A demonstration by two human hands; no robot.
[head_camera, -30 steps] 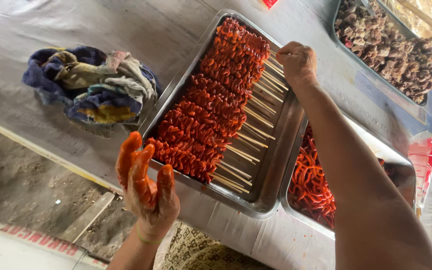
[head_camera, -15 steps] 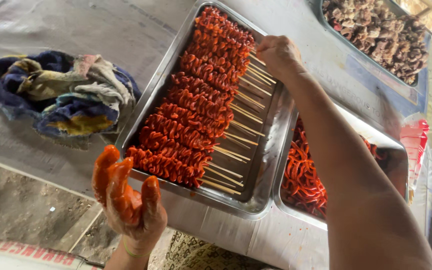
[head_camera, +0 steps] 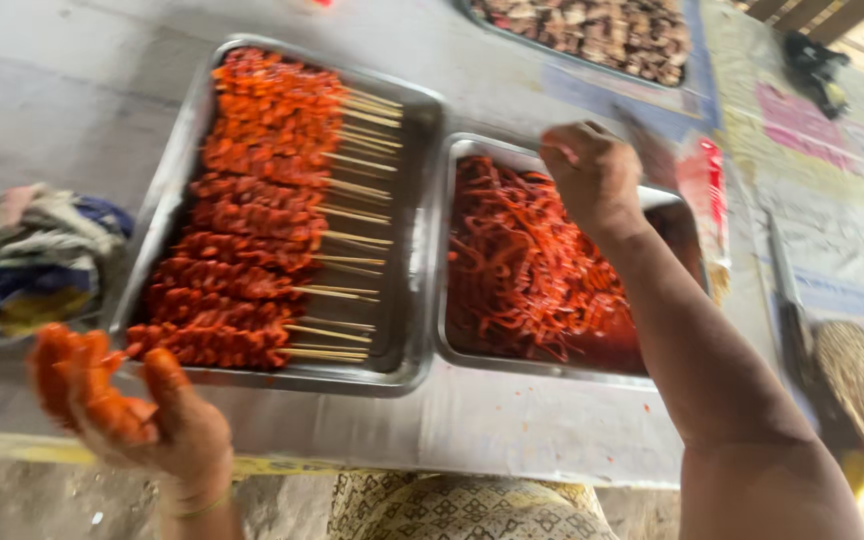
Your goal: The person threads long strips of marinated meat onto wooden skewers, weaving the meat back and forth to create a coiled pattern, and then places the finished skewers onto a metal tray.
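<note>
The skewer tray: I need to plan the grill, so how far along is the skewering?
Done: the skewer tray holds rows of finished red skewers nearly end to end. In hand: nothing visible; the sauce-coated left hand hovers empty by the tray's near corner, and the right hand is closed above the second tray. Left: that tray holds a pile of loose marinated strips.
</note>
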